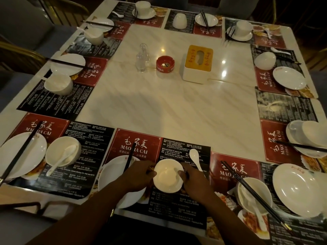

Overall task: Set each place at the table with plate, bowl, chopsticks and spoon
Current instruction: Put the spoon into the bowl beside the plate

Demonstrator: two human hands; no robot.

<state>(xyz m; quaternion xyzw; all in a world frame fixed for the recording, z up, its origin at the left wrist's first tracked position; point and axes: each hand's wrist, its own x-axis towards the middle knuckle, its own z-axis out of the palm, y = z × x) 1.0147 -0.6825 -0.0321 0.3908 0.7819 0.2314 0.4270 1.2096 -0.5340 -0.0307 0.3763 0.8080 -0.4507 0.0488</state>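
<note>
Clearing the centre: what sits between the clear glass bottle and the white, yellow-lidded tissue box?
A round red ashtray stands between the clear glass bottle and the white tissue box; head view.

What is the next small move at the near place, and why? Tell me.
Probably set the bowl down right of the plate and let go. The left hand and right hand both grip it, and the spoon lies on the mat beyond it, untouched.

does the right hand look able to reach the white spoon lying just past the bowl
Probably yes: the spoon lies on the placemat just beyond the right hand, with nothing between them. The hand grips the rim of the bowl, though, so it would have to let go first.
</note>
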